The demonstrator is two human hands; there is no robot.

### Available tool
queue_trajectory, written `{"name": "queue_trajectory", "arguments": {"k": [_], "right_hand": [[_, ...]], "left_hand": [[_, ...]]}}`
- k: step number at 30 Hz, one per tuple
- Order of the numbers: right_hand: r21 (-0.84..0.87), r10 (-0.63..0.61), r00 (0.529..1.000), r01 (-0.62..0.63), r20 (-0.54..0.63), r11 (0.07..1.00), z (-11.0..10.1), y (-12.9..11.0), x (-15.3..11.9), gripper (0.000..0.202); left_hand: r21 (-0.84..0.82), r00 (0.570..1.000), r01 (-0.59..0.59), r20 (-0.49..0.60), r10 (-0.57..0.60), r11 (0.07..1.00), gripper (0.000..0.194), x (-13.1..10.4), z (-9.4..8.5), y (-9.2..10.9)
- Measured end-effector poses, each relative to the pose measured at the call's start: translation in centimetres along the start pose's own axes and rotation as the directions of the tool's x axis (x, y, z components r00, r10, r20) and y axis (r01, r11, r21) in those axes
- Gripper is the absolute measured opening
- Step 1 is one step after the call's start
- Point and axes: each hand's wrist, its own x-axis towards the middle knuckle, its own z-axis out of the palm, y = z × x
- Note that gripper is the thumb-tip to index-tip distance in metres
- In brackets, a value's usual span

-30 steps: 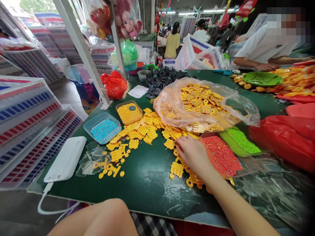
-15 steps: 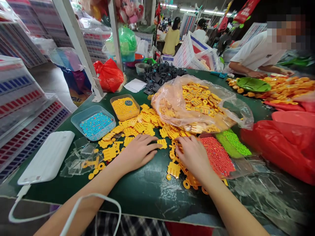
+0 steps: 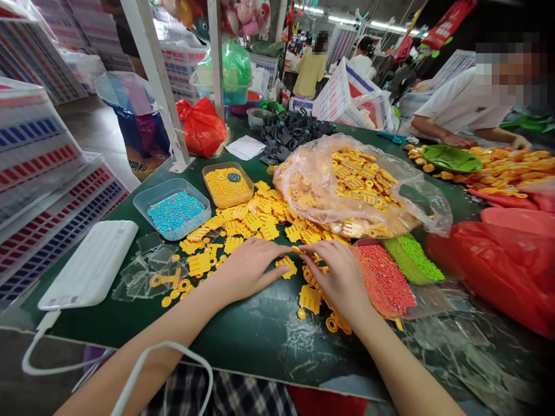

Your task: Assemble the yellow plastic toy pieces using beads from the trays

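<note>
Green tabletop (image 3: 255, 341), crates (image 3: 52, 150) left, strip lights (image 3: 385, 27) far. A yellow piece (image 3: 297, 249) sits mid-scene between the two hands' fingertips: left hand (image 3: 254, 267), thumb and forefinger apart; right hand (image 3: 340, 274), grip cannot be told. Left, packaging (image 3: 150, 164) reads 饲料; the far-right banner's (image 3: 450, 24) lettering is illegible.
</note>
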Motion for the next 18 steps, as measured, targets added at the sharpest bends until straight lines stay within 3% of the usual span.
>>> {"name": "queue_trajectory", "arguments": {"k": [5, 9, 12, 15, 18], "right_hand": [[0.144, -0.014, 0.995, 0.028, -0.095, 0.989, 0.2, -1.2, 0.1, 0.006], [0.254, -0.017, 0.997, 0.034, -0.070, 0.967, 0.5, -1.5, -0.1, 0.006], [0.266, -0.009, 1.000, 0.005, 0.014, 0.964, 0.7, -1.6, -0.1, 0.016], [0.185, -0.026, 0.988, -0.003, 0.154, 0.983, 1.0, -1.6, 0.0, 0.042], [0.056, -0.033, 0.947, 0.016, 0.319, 0.998, 1.2, -1.5, 0.0, 0.050]], "left_hand": [[-0.239, 0.973, 0.197, -0.070, -0.220, 0.951, 0.027, 0.2, -0.2, 0.2], [-0.374, 0.976, 0.200, -0.006, -0.218, 0.905, 0.022, 0.3, -0.4, 0.3], [-0.346, 0.971, 0.230, 0.013, -0.240, 0.910, 0.016, 0.2, -1.0, 0.0], [-0.325, 0.942, 0.293, -0.063, -0.330, 0.899, 0.020, 0.0, -1.6, -0.6], [-0.341, 0.919, 0.311, -0.130, -0.372, 0.887, 0.025, -0.3, -2.0, -1.3]]}}
